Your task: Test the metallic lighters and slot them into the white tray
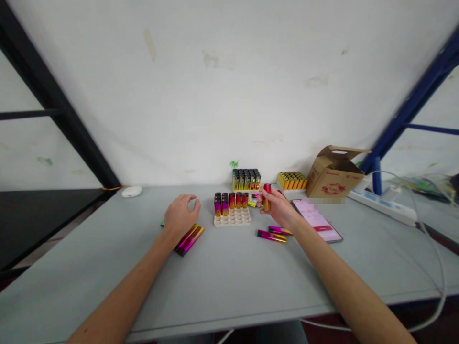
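Note:
My right hand (pixel 275 203) holds a red-and-gold lighter (pixel 266 198) upright, just right of a white holed tray (pixel 233 221). Purple lighters (pixel 224 205) stand in the tray's left columns, and red lighters (pixel 238 200) stand along its back row. My left hand (pixel 182 212) is curved, thumb and fingers apart, with nothing visible between them. Under and beside it lie purple-and-gold lighters (pixel 191 240), partly hidden by the wrist. More purple-and-gold lighters (pixel 271 236) lie below my right hand.
A full block of black-topped lighters (pixel 246 180) stands against the wall, with a tray of yellow cylinders (pixel 292 180) to its right. An opened cardboard box (pixel 333 177), a phone (pixel 319 222) and a power strip (pixel 383 206) occupy the right. A white case (pixel 132 191) sits far left.

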Available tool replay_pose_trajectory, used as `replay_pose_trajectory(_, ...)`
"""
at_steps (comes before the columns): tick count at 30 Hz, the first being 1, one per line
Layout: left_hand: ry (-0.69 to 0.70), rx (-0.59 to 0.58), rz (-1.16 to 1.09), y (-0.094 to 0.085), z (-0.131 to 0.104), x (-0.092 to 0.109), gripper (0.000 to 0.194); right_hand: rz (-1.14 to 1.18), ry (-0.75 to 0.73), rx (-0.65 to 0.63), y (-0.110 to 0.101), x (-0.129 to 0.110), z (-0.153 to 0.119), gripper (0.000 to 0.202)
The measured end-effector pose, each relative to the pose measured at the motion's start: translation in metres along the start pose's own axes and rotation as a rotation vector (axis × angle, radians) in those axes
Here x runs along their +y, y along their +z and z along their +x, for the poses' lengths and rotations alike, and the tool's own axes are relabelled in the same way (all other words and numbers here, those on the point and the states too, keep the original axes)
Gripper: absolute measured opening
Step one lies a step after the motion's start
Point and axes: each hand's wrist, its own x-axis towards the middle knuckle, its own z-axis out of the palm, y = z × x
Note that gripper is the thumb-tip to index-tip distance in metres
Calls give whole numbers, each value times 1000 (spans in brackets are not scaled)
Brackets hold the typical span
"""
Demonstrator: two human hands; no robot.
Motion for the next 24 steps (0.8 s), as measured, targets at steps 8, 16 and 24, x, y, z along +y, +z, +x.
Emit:
replay_pose_trajectory(8, 43, -4, -71, -1, -2, 4, 29, 181, 158, -139, 6, -2, -2, 50)
replay_pose_trajectory(16, 67, -33, -78, -3, -3, 8, 27, 218, 230, -62, 4, 2, 3, 57)
replay_pose_trajectory(24, 80, -34, -85, 3, -5, 8, 30, 266, 229, -113, 8, 6, 0, 54)
